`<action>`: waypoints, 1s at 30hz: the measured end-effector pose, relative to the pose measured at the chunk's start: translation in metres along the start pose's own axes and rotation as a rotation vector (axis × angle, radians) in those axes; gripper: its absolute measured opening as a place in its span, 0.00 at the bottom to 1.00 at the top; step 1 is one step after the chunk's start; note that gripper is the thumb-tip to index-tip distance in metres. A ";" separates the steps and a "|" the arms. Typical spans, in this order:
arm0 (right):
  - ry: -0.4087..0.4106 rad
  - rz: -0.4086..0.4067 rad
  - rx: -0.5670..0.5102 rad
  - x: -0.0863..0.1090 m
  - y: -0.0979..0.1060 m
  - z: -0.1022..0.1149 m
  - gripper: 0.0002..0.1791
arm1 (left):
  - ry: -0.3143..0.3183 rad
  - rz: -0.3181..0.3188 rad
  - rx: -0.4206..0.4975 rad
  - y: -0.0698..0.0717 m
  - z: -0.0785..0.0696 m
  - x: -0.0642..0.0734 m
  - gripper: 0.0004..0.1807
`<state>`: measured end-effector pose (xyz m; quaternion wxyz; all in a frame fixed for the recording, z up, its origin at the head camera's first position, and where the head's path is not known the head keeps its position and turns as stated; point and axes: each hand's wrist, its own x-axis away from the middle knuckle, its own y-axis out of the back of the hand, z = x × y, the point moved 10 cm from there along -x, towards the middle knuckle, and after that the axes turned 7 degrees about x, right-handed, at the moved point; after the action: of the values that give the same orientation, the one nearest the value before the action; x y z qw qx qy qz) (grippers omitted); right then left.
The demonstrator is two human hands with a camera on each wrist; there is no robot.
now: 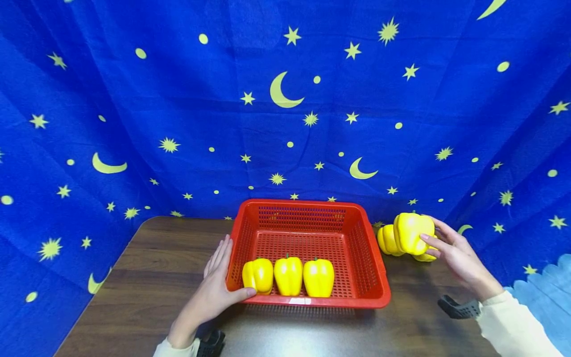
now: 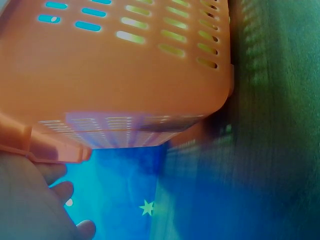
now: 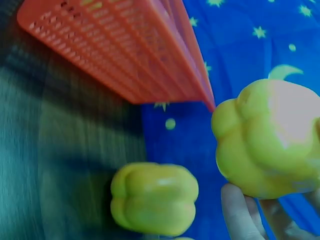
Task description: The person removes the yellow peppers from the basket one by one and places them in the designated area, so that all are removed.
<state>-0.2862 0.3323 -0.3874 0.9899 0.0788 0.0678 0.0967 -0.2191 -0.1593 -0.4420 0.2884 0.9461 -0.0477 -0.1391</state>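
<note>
My right hand point(image 1: 461, 260) holds a yellow bell pepper point(image 1: 412, 233) between thumb and fingers, raised above the table to the right of the red basket point(image 1: 376, 290). Behind and below it, another yellow pepper point(image 1: 387, 241) sits on the table; the right wrist view shows that resting pepper point(image 3: 154, 199) apart from the held one point(image 3: 272, 137). Part of a further pepper point(image 1: 425, 257) peeks out under the held one. Along the basket's left side lies my left hand point(image 1: 211, 290), fingers straight beside the rim, thumb at the front left corner.
Inside the basket, three yellow peppers point(image 1: 288, 276) stand in a row along its front wall. The basket rests on a brown wooden table point(image 1: 169, 258). A blue cloth point(image 1: 200, 119) with stars and moons hangs behind. Light blue fabric point(image 1: 544, 292) shows at the right edge.
</note>
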 end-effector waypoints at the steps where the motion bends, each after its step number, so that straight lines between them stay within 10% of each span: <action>1: 0.001 0.002 -0.002 0.001 0.003 -0.001 0.21 | 0.000 0.000 0.001 0.000 0.000 0.000 0.66; 30: 0.003 -0.039 -0.242 0.011 0.078 -0.029 0.24 | 0.025 0.008 0.012 0.000 -0.001 0.000 0.65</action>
<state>-0.2941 0.4142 -0.4040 0.9937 -0.0430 0.0586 0.0850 -0.2186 -0.1586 -0.4412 0.2841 0.9493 -0.0485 -0.1257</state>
